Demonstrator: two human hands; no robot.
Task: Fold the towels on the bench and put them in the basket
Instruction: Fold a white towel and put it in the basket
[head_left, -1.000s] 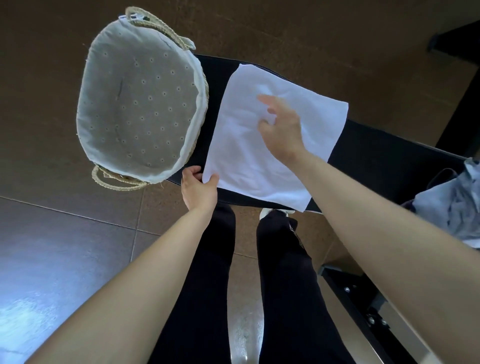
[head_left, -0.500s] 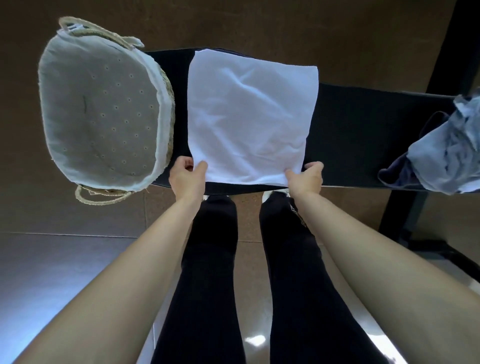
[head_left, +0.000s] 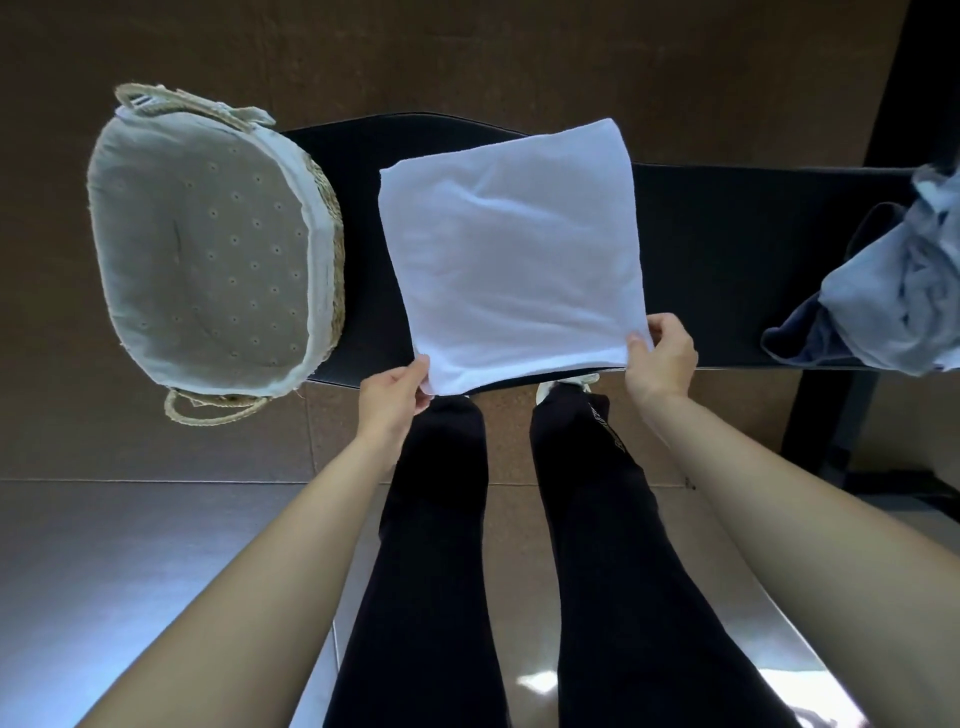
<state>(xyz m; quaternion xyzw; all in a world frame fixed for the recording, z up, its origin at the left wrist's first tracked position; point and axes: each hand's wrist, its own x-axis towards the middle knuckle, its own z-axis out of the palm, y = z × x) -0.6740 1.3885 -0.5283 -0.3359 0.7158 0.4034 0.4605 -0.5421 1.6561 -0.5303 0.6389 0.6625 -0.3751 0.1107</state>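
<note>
Head view: left hand (head_left: 390, 400) and right hand (head_left: 661, 358) still pinch the white towel's (head_left: 511, 254) near corners, now lifted slightly.

Dim room; the white towel (head_left: 511, 254) is brightest. Glare patches shine on the glossy floor (head_left: 540, 680). Wide-angle bending curves the counter (head_left: 727, 249); edges look soft.

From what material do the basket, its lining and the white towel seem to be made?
Basket: apparently woven straw or seagrass, matte tan, with braided rope-like handles.
Lining: thin beige fabric with small dots, folded over the rim; probably cotton or linen.
White towel: soft matte cloth, likely cotton; it creases gently. Both hands, left hand and right hand, pinch its near corners.
</note>
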